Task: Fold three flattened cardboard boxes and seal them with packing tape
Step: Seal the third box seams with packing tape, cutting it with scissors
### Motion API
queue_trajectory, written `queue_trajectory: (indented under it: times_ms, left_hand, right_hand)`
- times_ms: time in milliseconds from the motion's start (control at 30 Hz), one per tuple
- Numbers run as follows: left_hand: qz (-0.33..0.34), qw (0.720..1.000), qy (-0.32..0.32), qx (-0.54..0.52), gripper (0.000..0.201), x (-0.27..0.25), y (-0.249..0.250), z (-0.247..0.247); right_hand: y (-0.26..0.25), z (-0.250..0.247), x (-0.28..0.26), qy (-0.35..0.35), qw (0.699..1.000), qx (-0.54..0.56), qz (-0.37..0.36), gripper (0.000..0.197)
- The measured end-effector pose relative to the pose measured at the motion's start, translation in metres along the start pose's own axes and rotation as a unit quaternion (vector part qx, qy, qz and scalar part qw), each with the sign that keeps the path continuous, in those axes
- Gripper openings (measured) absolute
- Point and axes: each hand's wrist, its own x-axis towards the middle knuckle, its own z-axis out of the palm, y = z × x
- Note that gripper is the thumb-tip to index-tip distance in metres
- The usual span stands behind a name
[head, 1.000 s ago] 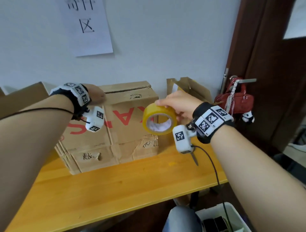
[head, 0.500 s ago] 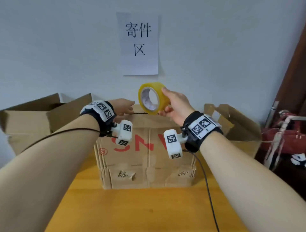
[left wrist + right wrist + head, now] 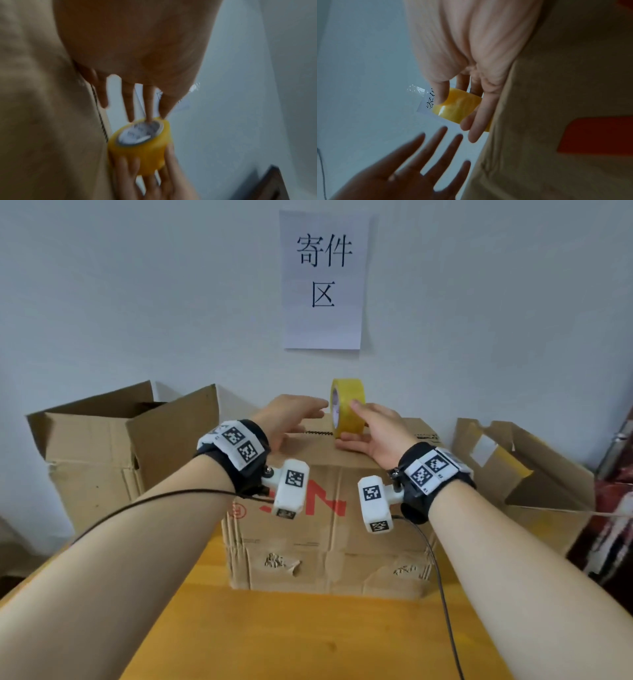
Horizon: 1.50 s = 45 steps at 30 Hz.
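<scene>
1. Our right hand (image 3: pixel 371 429) grips the yellow packing tape roll (image 3: pixel 347 409), standing on edge atop the closed cardboard box (image 3: pixel 329 529).
2. Our left hand (image 3: pixel 289 419), fingers spread, reaches beside the roll.

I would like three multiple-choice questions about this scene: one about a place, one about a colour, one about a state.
1. Where is the yellow roll of packing tape?
A. on top of the middle brown cardboard box
B. on the wooden table
C. inside the left box

2. What colour is the printing on the front of that box?
A. blue
B. red
C. green

3. How is the left hand?
A. gripping the tape
B. closed in a fist
C. fingers straight, reaching to the tape

Key: 1 A, the roll stands on edge on the box top, held by the right hand; 2 B, red marks show between the wrists; 3 C, the wrist views show spread fingers.
</scene>
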Motion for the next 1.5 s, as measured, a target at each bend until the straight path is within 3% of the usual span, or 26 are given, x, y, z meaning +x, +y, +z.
queue_trajectory:
  times_ms: [67,233,333,533,800,1000,1300,1500]
  left_hand:
    - [0.065,0.997,-0.022,-0.026,0.035,-0.001,-0.004,0.018]
    - [0.143,0.988,0.047,-0.042,0.028,0.008,-0.019,0.037]
    - [0.165,0.984,0.050,-0.046,0.023,0.011,-0.024,0.035]
    - [0.176,0.980,0.064,-0.068,0.023,0.014,-0.028,0.036]
    - [0.171,0.980,0.071,-0.072,0.022,0.014,-0.029,0.036]
    - [0.180,0.979,0.050,-0.077,0.015,0.011,-0.030,0.034]
    - [0.181,0.980,0.061,-0.050,0.013,0.009,-0.030,0.036]
    - [0.169,0.982,0.056,-0.062,0.021,0.007,-0.026,0.036]
  right_hand:
    - [0.002,-0.003,0.001,-0.010,1.000,-0.004,-0.003,0.018]
    - [0.004,-0.006,0.002,-0.019,0.998,-0.052,-0.026,0.013]
    - [0.003,-0.010,0.005,-0.013,1.000,-0.028,-0.004,0.031]
    - [0.004,-0.011,0.009,0.005,1.000,-0.016,-0.012,0.044]
    - [0.007,-0.011,0.002,-0.007,0.997,-0.031,-0.063,0.013]
    - [0.005,-0.007,-0.001,-0.022,0.999,0.001,-0.049,0.023]
    - [0.003,-0.008,-0.001,-0.010,0.999,0.029,-0.035,0.010]
    - [0.003,-0.008,0.000,-0.002,0.999,0.030,-0.032,0.016]
